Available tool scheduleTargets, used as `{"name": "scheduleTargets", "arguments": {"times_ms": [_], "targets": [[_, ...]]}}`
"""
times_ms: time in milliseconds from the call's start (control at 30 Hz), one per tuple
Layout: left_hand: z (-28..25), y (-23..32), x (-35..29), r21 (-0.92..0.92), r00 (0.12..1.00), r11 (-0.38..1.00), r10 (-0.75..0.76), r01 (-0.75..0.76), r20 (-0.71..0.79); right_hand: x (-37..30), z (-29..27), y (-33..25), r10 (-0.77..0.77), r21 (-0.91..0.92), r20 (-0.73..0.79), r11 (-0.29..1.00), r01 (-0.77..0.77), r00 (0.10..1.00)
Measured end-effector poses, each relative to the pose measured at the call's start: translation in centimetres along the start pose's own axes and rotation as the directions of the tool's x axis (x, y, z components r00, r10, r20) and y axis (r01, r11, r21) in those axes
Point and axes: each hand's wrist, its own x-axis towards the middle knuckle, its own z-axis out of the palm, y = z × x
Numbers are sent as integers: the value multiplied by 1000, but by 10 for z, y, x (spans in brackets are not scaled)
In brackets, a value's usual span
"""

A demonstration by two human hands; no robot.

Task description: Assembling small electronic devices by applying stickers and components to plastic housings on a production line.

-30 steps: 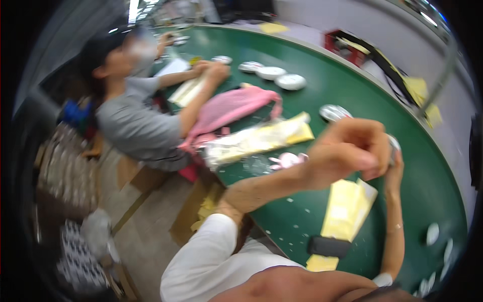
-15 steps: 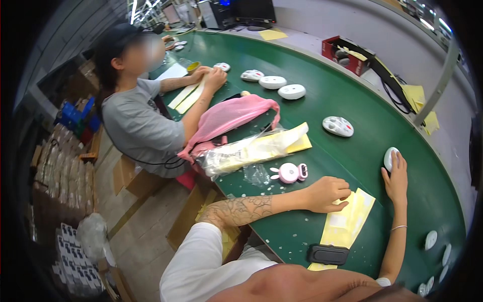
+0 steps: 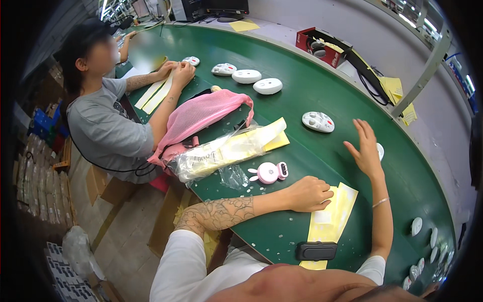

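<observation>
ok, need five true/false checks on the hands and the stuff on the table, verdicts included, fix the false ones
1. The black case lies on the yellow sheets. True.
2. The left hand is lifting the black case. False: the left hand is by the far end of the yellow sheets, away from the black case.
3. The right hand has its fingers spread. True.
4. The mesh bag is blue. False: it is pink.
5. The rabbit gadget lies to the left of the right hand. True.
</observation>
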Motion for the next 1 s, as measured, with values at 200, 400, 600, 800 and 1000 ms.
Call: {"name": "scheduleTargets", "arguments": {"times_ms": [200,400,600,800,1000], "targets": [[2,0,-3,-7,1000,1000,-13,13,4,60,49,-33,-303,465,200,866,181,932],[5,9,-5,-97,999,995,-29,30,13,72,61,-35,-230,448,216,887,113,949],[13,-5,-3,-856,829,90,-318,509,460,83,17,-35,-56,643,619,610,-463,784],[1,-14,2,-663,807,-736,-306,136,505,56,-31,-49,-70,664,515,663,-346,854],[-21,-9,0,-711,836,-657,-224,250,501,31,-56,-88,-417,514,702,858,-5,578]]}}
